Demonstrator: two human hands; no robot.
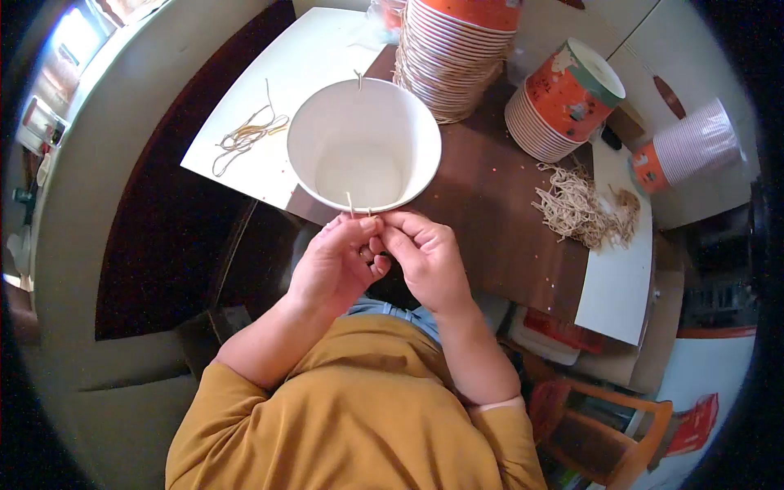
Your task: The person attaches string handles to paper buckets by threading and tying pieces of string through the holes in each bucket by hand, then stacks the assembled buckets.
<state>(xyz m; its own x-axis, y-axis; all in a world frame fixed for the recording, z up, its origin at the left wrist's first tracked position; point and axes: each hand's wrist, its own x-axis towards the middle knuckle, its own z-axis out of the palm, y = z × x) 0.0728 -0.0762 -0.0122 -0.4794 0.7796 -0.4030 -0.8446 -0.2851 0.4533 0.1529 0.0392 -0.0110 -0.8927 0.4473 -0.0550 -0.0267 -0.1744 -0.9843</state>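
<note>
A large white paper bucket (pixel 420 135) stands on the table edge in front of me, its mouth turned up toward me. Both hands meet at its near rim. My left hand (pixel 331 265) is closed, thumb and forefinger pinching a thin beige cord (pixel 350 202) that pokes up at the rim. Pressed against it, my right hand (pixel 429 261) is also closed in a pinch on the cord; the fingertips hide the exact grip. On the far rim sits a short knotted cord end (pixel 358 80).
Loose cords (pixel 245 139) lie on the white board at left. Behind the bucket rises a tall stack of nested orange buckets (pixel 453 61). More stacked buckets (pixel 559 106) and a pile of cut cords (pixel 580 204) stand at right. A wooden chair (pixel 612 441) is at lower right.
</note>
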